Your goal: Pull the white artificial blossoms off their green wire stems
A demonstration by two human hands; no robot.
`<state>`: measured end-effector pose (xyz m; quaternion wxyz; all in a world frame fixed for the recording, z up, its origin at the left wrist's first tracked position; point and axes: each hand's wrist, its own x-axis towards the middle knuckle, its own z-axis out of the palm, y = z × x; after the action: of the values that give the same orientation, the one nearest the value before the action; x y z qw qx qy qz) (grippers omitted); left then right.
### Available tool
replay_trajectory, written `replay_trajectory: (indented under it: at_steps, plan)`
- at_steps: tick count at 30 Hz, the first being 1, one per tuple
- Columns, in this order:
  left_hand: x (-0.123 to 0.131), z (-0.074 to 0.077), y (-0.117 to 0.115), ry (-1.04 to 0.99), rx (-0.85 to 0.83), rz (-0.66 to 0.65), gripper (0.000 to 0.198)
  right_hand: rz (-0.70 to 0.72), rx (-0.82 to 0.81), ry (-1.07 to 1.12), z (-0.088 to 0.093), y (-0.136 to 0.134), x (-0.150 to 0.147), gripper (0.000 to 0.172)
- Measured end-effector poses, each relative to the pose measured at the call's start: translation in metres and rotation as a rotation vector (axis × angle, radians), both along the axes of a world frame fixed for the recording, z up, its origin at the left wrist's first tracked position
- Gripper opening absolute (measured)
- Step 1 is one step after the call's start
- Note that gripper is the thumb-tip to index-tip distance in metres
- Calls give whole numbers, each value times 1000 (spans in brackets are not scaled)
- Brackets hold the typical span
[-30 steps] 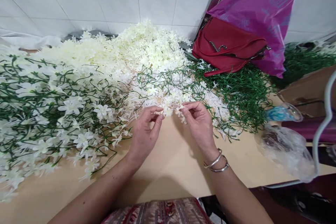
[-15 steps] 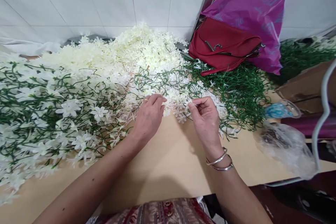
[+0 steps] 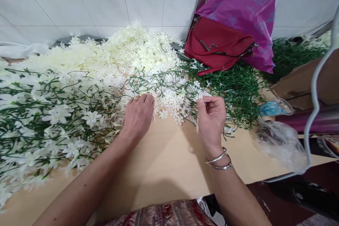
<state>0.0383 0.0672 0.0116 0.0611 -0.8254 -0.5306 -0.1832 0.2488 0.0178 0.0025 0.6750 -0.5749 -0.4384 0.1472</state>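
Note:
My left hand (image 3: 140,116) has its fingers curled down at the front edge of a spread of white artificial flowers (image 3: 174,99); what they grip, if anything, is hidden. To the right, my right hand (image 3: 212,122) is closed in a pinch of thumb and forefinger, with a small white artificial flower (image 3: 198,97) at the tips. Finished-looking sprays of white flowers on green stems (image 3: 58,114) cover the left side. A heap of loose cream-white blossoms (image 3: 137,47) rises against the wall. Green plastic stems (image 3: 235,88) are piled beyond my right hand.
A red handbag (image 3: 217,44) rests on the green stems, with a purple plastic bag (image 3: 246,10) behind it. Right of them are a cardboard box (image 3: 299,79), a clear plastic bag (image 3: 283,141) and a curved grey tube (image 3: 314,88). The wooden tabletop (image 3: 161,162) shows in front of me.
My left hand has moved left and curled its fingers more. My right hand has shifted slightly right, still pinching, so the hands are farther apart. The view has turned a little to the right.

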Motion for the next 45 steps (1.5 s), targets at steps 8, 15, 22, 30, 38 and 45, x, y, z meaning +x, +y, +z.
replay_trajectory:
  at_steps: [8,15,22,30,38,45]
  plan:
    - [41,-1,-33,-14,-96,-445,17,-50,89,-19,3,-2,-4,15]
    - [76,-6,-35,137,-77,-602,19,-53,88,-72,3,-1,-3,17]
    - [33,1,-28,-274,-131,-424,15,-19,74,-19,7,-3,-5,15]
    - [-1,0,-33,-1300,-686,-118,26,241,-49,108,7,-7,-16,14]
    - [-7,-6,-52,-1364,-711,-125,25,843,-337,177,2,-12,-25,20]
    - [-15,1,-61,-684,-97,-178,37,1047,-404,162,6,-15,-23,21]
